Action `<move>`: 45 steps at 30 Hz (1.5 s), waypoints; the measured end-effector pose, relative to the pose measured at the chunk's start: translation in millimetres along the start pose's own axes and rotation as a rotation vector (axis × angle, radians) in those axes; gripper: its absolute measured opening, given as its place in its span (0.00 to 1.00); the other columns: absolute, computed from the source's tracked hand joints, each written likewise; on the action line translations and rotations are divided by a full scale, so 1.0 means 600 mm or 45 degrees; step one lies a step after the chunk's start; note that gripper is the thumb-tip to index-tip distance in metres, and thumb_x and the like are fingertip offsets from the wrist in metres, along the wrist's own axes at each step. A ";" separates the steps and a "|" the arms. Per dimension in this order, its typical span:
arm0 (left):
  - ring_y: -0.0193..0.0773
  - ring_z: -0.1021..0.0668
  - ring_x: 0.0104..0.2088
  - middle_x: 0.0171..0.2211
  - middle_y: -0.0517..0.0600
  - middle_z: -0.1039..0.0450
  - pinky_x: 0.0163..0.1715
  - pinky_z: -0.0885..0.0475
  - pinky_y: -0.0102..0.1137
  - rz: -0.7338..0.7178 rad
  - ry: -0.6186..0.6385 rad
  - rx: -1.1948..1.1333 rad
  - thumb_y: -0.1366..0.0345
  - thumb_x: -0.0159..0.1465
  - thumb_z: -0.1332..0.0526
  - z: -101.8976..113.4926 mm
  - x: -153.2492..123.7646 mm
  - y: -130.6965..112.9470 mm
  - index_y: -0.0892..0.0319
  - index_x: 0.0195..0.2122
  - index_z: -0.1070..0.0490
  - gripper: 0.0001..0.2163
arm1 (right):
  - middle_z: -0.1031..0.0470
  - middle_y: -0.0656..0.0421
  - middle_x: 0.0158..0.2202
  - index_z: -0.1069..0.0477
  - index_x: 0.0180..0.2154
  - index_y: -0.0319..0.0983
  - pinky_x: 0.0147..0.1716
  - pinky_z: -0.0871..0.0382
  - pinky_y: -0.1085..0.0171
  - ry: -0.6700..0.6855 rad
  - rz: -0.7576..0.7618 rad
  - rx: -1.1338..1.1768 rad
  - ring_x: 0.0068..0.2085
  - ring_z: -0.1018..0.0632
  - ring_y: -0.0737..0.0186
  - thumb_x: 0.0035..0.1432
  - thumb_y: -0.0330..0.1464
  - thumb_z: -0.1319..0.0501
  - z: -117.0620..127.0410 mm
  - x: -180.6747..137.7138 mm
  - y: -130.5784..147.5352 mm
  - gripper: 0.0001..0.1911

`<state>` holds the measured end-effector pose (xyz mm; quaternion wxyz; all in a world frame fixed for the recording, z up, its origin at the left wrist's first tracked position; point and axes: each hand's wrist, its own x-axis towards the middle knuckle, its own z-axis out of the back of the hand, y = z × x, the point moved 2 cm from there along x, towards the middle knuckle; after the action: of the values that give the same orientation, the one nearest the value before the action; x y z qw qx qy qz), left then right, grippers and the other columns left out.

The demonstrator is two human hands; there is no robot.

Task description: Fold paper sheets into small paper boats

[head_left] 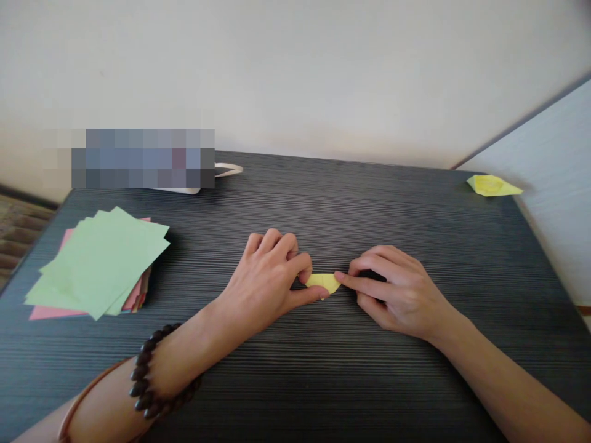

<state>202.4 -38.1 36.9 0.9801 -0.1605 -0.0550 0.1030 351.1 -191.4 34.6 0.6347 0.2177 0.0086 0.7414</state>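
Dark, linearly grained tabletop [305, 375] bearing, near its centre, a small folded yellow paper [324, 282], creased, straight along its far edge. The curled left hand [270, 274] holds it between thumb and forefinger, hiding its left end; the half-bent right hand [399, 292] touches its right end, whether gripping or pressing being indeterminable. Fanned green and pink sheets [101, 261] lie left; a pointed yellow paper form [492, 186], far right.

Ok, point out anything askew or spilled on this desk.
The stack of green and pink sheets on the left is askew: its layers lie at differing angles, corners jutting out. I see no spill.
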 end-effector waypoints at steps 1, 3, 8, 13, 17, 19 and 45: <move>0.44 0.35 0.37 0.31 0.49 0.36 0.37 0.43 0.39 0.004 -0.001 0.002 0.47 0.58 0.41 0.000 0.000 0.001 0.57 0.26 0.34 0.18 | 0.26 0.56 0.36 0.25 0.42 0.39 0.38 0.34 0.59 -0.004 0.004 0.011 0.37 0.30 0.60 0.53 0.24 0.42 0.000 0.000 -0.001 0.15; 0.44 0.35 0.37 0.31 0.49 0.36 0.37 0.42 0.39 0.003 -0.002 0.002 0.46 0.57 0.41 -0.002 0.000 0.002 0.58 0.26 0.35 0.19 | 0.27 0.56 0.35 0.25 0.42 0.39 0.37 0.34 0.59 -0.018 -0.015 0.047 0.37 0.30 0.60 0.53 0.24 0.41 -0.002 0.001 -0.001 0.14; 0.44 0.34 0.41 0.40 0.51 0.34 0.40 0.40 0.39 0.034 -0.087 -0.060 0.50 0.59 0.39 -0.004 0.007 0.007 0.58 0.39 0.33 0.16 | 0.28 0.55 0.38 0.27 0.43 0.39 0.39 0.36 0.57 -0.002 -0.202 0.106 0.38 0.30 0.59 0.57 0.36 0.39 -0.014 0.014 -0.006 0.13; 0.44 0.33 0.43 0.40 0.49 0.31 0.41 0.40 0.38 0.069 -0.111 -0.219 0.55 0.58 0.37 -0.004 0.013 0.008 0.57 0.34 0.32 0.11 | 0.27 0.58 0.38 0.27 0.38 0.41 0.40 0.38 0.60 0.019 -0.411 0.295 0.39 0.29 0.62 0.59 0.39 0.40 -0.021 0.031 -0.013 0.10; 0.41 0.30 0.41 0.36 0.46 0.27 0.43 0.40 0.36 0.147 -0.115 -0.484 0.61 0.58 0.36 -0.001 0.026 0.007 0.57 0.32 0.32 0.07 | 0.28 0.61 0.32 0.28 0.31 0.40 0.33 0.38 0.64 0.067 -0.590 0.536 0.31 0.31 0.66 0.55 0.39 0.37 -0.017 0.045 -0.029 0.08; 0.38 0.27 0.36 0.32 0.45 0.26 0.42 0.38 0.35 0.233 -0.114 -0.641 0.62 0.58 0.37 -0.002 0.039 0.009 0.57 0.30 0.32 0.06 | 0.29 0.62 0.29 0.28 0.30 0.39 0.28 0.39 0.66 0.099 -0.668 0.721 0.27 0.33 0.68 0.54 0.40 0.37 -0.015 0.054 -0.044 0.10; 0.37 0.25 0.39 0.44 0.50 0.26 0.42 0.31 0.32 0.268 -0.076 -1.400 0.65 0.59 0.36 -0.003 0.064 0.030 0.55 0.44 0.29 0.11 | 0.27 0.57 0.39 0.31 0.38 0.39 0.31 0.35 0.66 -0.152 -0.629 1.035 0.32 0.29 0.68 0.60 0.39 0.43 0.003 0.058 -0.057 0.10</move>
<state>236.5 -13.5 32.1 0.7345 -0.6496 -0.1120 0.1609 380.3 -152.6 36.9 0.6547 0.4820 0.3129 0.4910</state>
